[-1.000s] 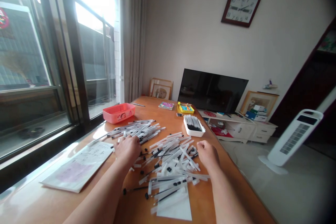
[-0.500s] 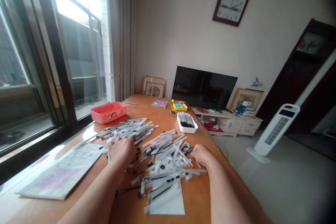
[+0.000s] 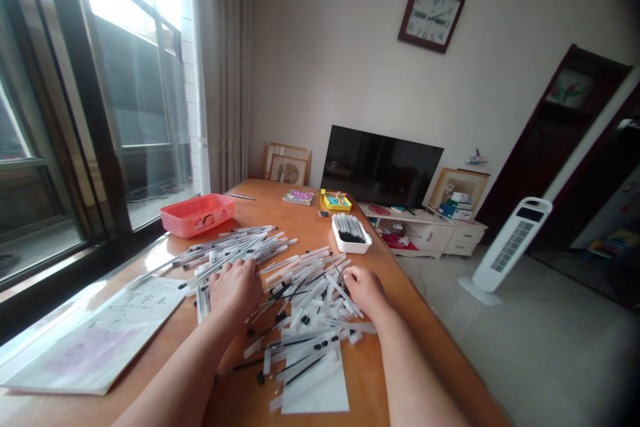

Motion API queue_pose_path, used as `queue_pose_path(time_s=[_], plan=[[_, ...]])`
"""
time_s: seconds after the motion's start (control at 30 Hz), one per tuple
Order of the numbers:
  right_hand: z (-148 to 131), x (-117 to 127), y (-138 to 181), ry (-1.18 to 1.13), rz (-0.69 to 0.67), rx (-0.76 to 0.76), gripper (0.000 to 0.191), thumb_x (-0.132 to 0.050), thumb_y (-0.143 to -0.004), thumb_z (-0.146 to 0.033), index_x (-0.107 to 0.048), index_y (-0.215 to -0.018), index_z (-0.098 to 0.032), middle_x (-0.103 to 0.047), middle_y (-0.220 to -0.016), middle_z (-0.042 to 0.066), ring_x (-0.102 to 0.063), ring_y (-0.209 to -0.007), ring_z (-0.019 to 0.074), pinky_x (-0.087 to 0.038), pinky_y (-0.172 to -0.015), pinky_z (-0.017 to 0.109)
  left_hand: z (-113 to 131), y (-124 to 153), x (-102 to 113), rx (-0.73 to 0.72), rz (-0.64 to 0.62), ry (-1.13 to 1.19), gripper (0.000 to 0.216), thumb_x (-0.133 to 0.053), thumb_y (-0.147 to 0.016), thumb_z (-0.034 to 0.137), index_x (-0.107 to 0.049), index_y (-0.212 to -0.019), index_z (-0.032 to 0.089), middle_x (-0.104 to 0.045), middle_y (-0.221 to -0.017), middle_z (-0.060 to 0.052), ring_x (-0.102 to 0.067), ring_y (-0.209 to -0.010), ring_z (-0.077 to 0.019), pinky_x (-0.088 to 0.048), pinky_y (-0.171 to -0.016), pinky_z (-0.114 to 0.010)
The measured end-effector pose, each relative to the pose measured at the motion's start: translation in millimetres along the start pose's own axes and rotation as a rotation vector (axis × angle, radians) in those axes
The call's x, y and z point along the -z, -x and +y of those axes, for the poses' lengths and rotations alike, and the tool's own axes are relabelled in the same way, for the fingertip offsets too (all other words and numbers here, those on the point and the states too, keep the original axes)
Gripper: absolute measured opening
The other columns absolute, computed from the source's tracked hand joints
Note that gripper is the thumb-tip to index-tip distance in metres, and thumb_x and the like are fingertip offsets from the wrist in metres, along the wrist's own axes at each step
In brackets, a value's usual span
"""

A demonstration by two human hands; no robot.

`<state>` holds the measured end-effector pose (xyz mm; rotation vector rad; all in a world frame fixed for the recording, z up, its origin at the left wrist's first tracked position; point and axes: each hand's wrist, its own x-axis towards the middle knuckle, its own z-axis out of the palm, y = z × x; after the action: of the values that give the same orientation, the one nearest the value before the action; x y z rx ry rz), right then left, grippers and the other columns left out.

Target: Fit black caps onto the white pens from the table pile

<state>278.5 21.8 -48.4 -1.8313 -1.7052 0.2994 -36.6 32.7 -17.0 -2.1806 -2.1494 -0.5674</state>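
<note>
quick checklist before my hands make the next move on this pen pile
1. left hand on the pen pile: ok, resting on its left part.
2. right hand on the pile: ok, at its right side.
3. either hand gripping a pen: cannot tell, palms face down.
4. white tray beyond the pile: ok, holds pens.
5. pile tidy: not ok, pieces lie crossed.
</note>
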Motion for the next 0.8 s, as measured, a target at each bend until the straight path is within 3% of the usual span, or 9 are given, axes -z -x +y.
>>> queue_pose_path(time_s=[0.13, 0.23, 0.5, 0.67, 0.8], plan=[[-3, 3, 7, -0.027, -0.086, 0.040, 0.022, -0.065, -0.086, -0.041, -0.077, -0.082, -0.024, -0.072, -0.078, 0.002, -0.062, -0.070, 0.0183, -0.039, -0.063, 0.025, 1, 1, 2, 0.001, 0.009, 0.034, 0.030, -0.038, -0.096, 0.034, -0.067, -0.097, 0.027, -0.074, -0.111, -0.008, -0.060, -0.105, -0.0333, -0.039, -0.084, -0.045], [-8, -1, 10, 0.033, -0.111, 0.084, 0.019, -0.069, -0.083, -0.040, -0.080, -0.092, -0.027, -0.071, -0.086, 0.003, -0.063, -0.077, 0.0190, -0.041, -0.067, 0.025, 2, 1, 2, -0.006, 0.024, 0.065, 0.029, -0.039, -0.095, 0.036, -0.067, -0.095, 0.027, -0.075, -0.109, -0.007, -0.060, -0.105, -0.0330, -0.039, -0.085, -0.044], [-13, -19, -1, 0.166, 0.002, 0.068, 0.023, -0.061, -0.091, -0.037, -0.081, -0.099, -0.030, -0.070, -0.101, 0.007, -0.066, -0.092, 0.0216, -0.043, -0.076, 0.027, 8, 3, 0, -0.020, 0.022, 0.095, 0.028, -0.040, -0.093, 0.034, -0.068, -0.091, 0.029, -0.076, -0.105, -0.005, -0.061, -0.102, -0.0323, -0.038, -0.083, -0.042], [2, -21, -9, 0.004, 0.074, 0.006, 0.028, -0.061, -0.091, -0.040, -0.080, -0.107, -0.027, -0.073, -0.099, 0.008, -0.067, -0.091, 0.0220, -0.046, -0.079, 0.026, 8, 4, 1, -0.028, 0.010, 0.117, 0.028, -0.040, -0.094, 0.037, -0.067, -0.091, 0.029, -0.076, -0.105, -0.004, -0.060, -0.104, -0.0329, -0.038, -0.083, -0.043], [18, -16, -12, -0.057, 0.130, -0.081, 0.035, -0.046, -0.097, -0.039, -0.078, -0.100, -0.024, -0.077, -0.096, 0.007, -0.069, -0.089, 0.0217, -0.047, -0.077, 0.026, 10, 4, 3, -0.007, -0.021, 0.144, 0.028, -0.041, -0.094, 0.037, -0.068, -0.091, 0.029, -0.076, -0.103, -0.004, -0.061, -0.103, -0.0323, -0.038, -0.082, -0.042]])
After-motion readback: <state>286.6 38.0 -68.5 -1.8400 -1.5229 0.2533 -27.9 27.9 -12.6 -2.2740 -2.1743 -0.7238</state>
